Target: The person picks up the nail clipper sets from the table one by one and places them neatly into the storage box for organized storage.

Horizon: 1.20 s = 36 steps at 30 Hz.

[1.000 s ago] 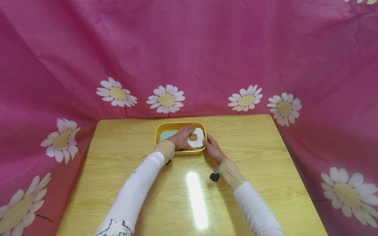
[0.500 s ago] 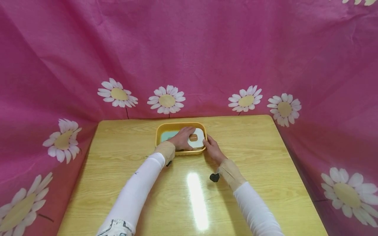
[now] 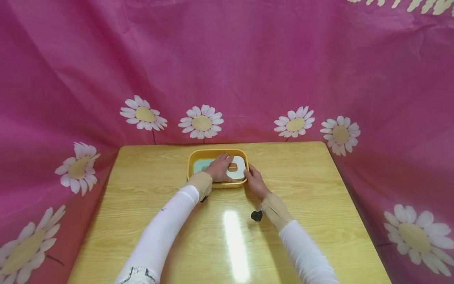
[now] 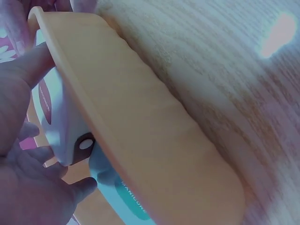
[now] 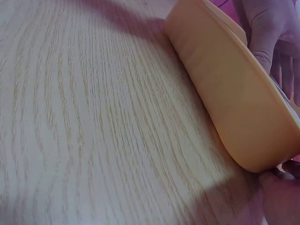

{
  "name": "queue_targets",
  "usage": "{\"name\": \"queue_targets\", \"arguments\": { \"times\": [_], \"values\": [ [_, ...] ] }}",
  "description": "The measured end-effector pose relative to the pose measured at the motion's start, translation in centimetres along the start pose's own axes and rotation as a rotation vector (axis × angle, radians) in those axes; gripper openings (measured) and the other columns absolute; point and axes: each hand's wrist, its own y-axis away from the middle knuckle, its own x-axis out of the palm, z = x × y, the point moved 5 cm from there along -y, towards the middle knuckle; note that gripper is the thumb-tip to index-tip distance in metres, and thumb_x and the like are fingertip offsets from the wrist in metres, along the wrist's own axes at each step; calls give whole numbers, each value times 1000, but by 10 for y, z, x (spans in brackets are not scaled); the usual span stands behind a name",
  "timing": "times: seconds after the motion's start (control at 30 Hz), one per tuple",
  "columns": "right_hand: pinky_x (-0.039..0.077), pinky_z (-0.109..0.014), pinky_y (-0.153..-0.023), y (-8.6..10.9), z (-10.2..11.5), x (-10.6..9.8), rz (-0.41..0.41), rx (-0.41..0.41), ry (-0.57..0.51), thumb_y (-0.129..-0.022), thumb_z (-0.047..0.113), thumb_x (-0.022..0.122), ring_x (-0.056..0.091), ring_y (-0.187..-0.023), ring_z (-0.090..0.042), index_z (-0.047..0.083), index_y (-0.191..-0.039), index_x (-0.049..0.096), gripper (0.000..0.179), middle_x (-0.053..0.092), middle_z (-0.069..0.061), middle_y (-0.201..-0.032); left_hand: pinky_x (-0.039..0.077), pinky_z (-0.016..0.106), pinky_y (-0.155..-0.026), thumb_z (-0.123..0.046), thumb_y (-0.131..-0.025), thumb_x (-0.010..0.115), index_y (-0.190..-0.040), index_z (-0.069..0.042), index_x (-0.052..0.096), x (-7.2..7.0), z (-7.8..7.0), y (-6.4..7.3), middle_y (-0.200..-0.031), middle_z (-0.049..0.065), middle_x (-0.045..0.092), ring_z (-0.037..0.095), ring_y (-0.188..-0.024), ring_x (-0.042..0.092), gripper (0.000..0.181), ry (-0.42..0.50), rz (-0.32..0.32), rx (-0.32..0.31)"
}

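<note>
A yellow-orange plastic tray [image 3: 216, 150] stands near the far edge of the table. In its right end sits a white square box [image 3: 241, 165] with a brown label on top. My left hand [image 3: 219, 169] reaches in from above and grips this box, thumb on the near side and fingers over the far side. At the tray's right end, my right hand [image 3: 257, 183] holds the wall, thumb at the rim and fingers outside. A mint-green box [image 4: 133, 201] marked "MANICURE" lies in the tray's left part, partly under my left hand.
The wooden table [image 3: 301, 177] spreads around the tray, with a bright light reflection [image 3: 235, 244] in front. A pink cloth [image 3: 227, 71] with daisies hangs behind and at both sides. A small black wrist device [image 3: 257, 215] hangs by my right wrist.
The head view has shifted a little, so the scene sits slightly lower. Both hands keep their places on the box and the tray.
</note>
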Motion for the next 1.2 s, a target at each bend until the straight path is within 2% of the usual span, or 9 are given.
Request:
{"name": "queue_targets", "arguments": {
  "times": [0.17, 0.27, 0.47, 0.7, 0.93, 1.2],
  "values": [
    [25, -47, -126, 0, 1, 0, 5, 2, -37, -114, 11, 35, 29, -154, -35, -8, -161, 28, 51, 32, -27, -165, 26, 51, -126, -39, -88, 85, -165, -3, 26, 3, 0, 0, -171, 21, 22, 39, -159, 19, 104, -25, -8, 13],
    [22, -47, -127, 0, 1, 0, 12, 6, -44, -115, 12, 34, 26, -155, -36, -8, -162, 25, 52, 29, -28, -166, 25, 50, -127, -43, -90, 82, -166, -2, 23, 8, 2, -1, -173, 21, 17, 39, -160, 14, 104, -48, 11, 9],
    [21, -49, -127, 2, -2, 0, 22, 17, -42, -114, 9, 33, 26, -155, -38, -10, -161, 24, 52, 28, -30, -166, 26, 57, -125, -45, -95, 77, -168, -4, 16, 14, 2, 1, -175, 19, 10, 39, -161, 5, 104, -63, 45, -13],
    [24, -48, -127, 2, -2, 3, 5, -5, -26, -114, 10, 34, 29, -155, -35, -8, -161, 26, 51, 32, -27, -166, 24, 62, -124, -44, -96, 75, -168, -4, 13, 13, 1, 4, -175, 18, 5, 40, -161, 2, 103, -45, 54, -32],
    [23, -49, -127, 0, 2, 4, -4, -14, -38, -114, 8, 34, 29, -154, -37, -10, -160, 27, 50, 32, -29, -164, 22, 64, -124, -42, -99, 72, -168, -6, 15, 12, -1, 7, -175, 18, 1, 40, -161, -2, 97, -41, 30, -49],
    [26, -48, -126, 2, 4, 3, -7, -18, -33, -114, 7, 35, 33, -151, -37, -9, -160, 29, 49, 35, -29, -163, 19, 65, -124, -42, -99, 71, -167, -7, 25, 10, -9, 15, -175, 19, 7, 40, -161, 1, 89, -58, -15, -36]
  ]
}}
